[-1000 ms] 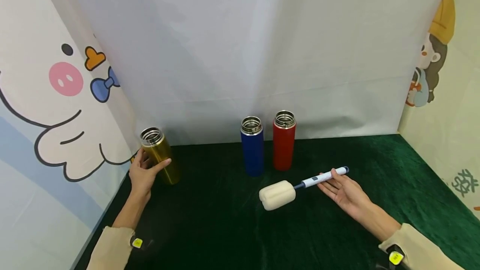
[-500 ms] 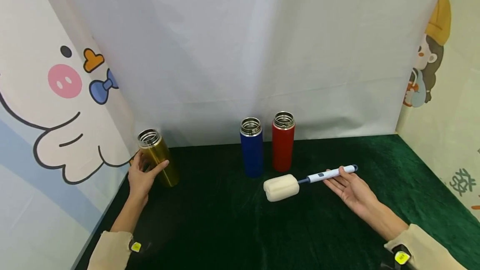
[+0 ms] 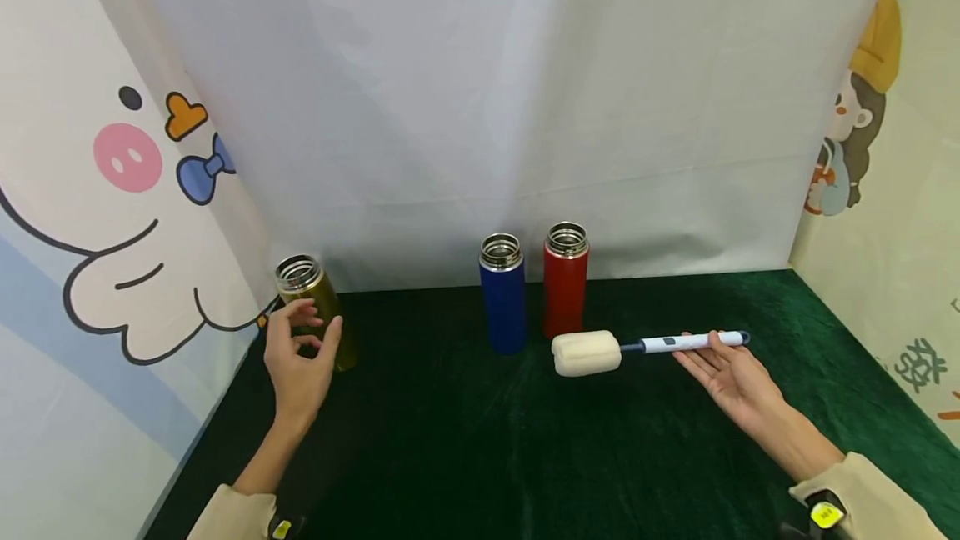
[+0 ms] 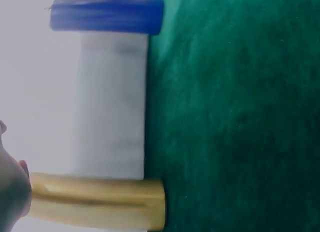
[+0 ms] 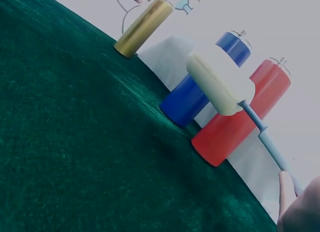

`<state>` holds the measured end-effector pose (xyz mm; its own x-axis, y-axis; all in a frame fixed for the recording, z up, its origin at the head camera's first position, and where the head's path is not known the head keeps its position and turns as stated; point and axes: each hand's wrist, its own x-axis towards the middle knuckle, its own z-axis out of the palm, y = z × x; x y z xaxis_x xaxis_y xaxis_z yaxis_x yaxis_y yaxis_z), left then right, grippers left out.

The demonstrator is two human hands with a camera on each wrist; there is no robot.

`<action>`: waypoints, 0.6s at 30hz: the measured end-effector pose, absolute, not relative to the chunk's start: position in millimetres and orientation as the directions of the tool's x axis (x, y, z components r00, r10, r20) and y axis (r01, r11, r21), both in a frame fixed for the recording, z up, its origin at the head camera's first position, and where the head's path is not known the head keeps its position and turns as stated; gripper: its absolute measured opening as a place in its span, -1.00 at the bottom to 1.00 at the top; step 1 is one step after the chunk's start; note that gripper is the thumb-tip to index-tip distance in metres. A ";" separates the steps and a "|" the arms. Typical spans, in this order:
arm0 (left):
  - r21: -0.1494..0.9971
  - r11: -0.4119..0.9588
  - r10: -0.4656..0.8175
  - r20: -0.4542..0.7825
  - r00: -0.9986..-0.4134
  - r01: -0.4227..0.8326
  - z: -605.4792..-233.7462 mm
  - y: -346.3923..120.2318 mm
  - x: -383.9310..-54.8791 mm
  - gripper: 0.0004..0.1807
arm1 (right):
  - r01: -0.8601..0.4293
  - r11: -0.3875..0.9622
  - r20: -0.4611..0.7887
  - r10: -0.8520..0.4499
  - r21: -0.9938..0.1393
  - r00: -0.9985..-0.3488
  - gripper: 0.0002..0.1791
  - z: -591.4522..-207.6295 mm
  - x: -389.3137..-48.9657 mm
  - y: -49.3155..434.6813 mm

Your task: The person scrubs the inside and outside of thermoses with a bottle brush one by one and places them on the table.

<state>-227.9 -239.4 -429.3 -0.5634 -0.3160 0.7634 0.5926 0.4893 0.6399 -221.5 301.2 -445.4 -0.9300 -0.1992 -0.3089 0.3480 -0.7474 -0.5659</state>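
Note:
In the head view my left hand (image 3: pixel 300 361) is in front of a gold bottle (image 3: pixel 345 336), its fingers loosely bent and holding nothing. The bottle stands upright without a lid, its steel mouth showing. My right hand (image 3: pixel 738 377) pinches the white handle of a bottle brush (image 3: pixel 588 354) between thumb and fingers. That brush is held nearly level, its cream sponge head pointing left, raised above the cloth. In the right wrist view the sponge overlaps a blue bottle (image 5: pixel 182 104) and a red bottle (image 5: pixel 220 139), both standing behind it.
Dark green cloth (image 3: pixel 450 440) covers the table. A white curtain (image 3: pixel 420 107) hangs along the back edge, close behind the bottles. Printed panels form the left wall (image 3: pixel 67 390) and the right wall (image 3: pixel 900 273).
My left hand has let go of the gold bottle and drawn back toward me. The right hand has carried the brush rightward, and its sponge end has risen to nearly level.

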 end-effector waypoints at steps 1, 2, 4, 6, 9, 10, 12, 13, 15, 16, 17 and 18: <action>0.619 0.494 -0.277 0.778 -0.564 0.611 -428.3 -233.4 -227.3 -0.57 | 0.352 -0.753 -0.313 -0.202 -0.556 -0.928 -0.91 -445.9 -221.6 301.8; 0.602 0.496 -0.239 0.788 -0.568 0.626 -427.4 -227.2 -227.3 -0.57 | 0.356 -0.756 -0.318 -0.205 -0.549 -0.926 -0.91 -446.4 -221.6 302.2; 0.593 0.484 -0.168 0.784 -0.597 0.643 -430.1 -216.0 -231.1 -0.57 | 0.363 -0.763 -0.330 -0.207 -0.535 -0.921 -0.91 -447.8 -221.2 302.9; 0.607 0.470 -0.093 0.756 -0.648 0.640 -437.4 -207.3 -238.5 -0.54 | 0.372 -0.770 -0.343 -0.211 -0.518 -0.915 -0.91 -449.3 -220.6 303.5; 0.655 0.457 0.033 0.664 -0.747 0.602 -450.6 -194.9 -253.3 -0.46 | 0.383 -0.777 -0.355 -0.219 -0.500 -0.909 -0.90 -451.0 -220.3 304.7; 0.670 0.457 0.077 0.626 -0.776 0.585 -453.6 -190.4 -258.0 -0.42 | 0.384 -0.778 -0.357 -0.221 -0.497 -0.908 -0.90 -451.4 -220.4 304.8; 0.691 0.454 0.162 0.556 -0.815 0.562 -455.9 -179.5 -265.6 -0.33 | 0.386 -0.781 -0.360 -0.222 -0.490 -0.906 -0.90 -451.7 -220.6 304.8; 0.701 0.450 0.196 0.526 -0.827 0.553 -456.1 -173.3 -269.1 -0.28 | 0.386 -0.785 -0.361 -0.223 -0.484 -0.905 -0.90 -451.7 -220.6 304.7; 0.720 0.439 0.249 0.477 -0.843 0.537 -455.8 -160.3 -275.5 -0.19 | 0.386 -0.793 -0.364 -0.224 -0.472 -0.904 -0.91 -451.5 -220.6 304.7; 0.732 0.430 0.267 0.456 -0.849 0.528 -455.6 -153.8 -278.8 -0.15 | 0.386 -0.797 -0.365 -0.224 -0.465 -0.904 -0.91 -451.3 -220.5 304.8; 0.746 0.420 0.283 0.433 -0.856 0.517 -455.4 -146.9 -282.1 -0.10 | 0.385 -0.802 -0.367 -0.225 -0.457 -0.903 -0.92 -451.2 -220.2 304.9; 0.760 0.412 0.294 0.410 -0.863 0.502 -455.7 -140.3 -285.6 -0.06 | 0.385 -0.807 -0.368 -0.225 -0.449 -0.902 -0.92 -451.1 -220.0 305.1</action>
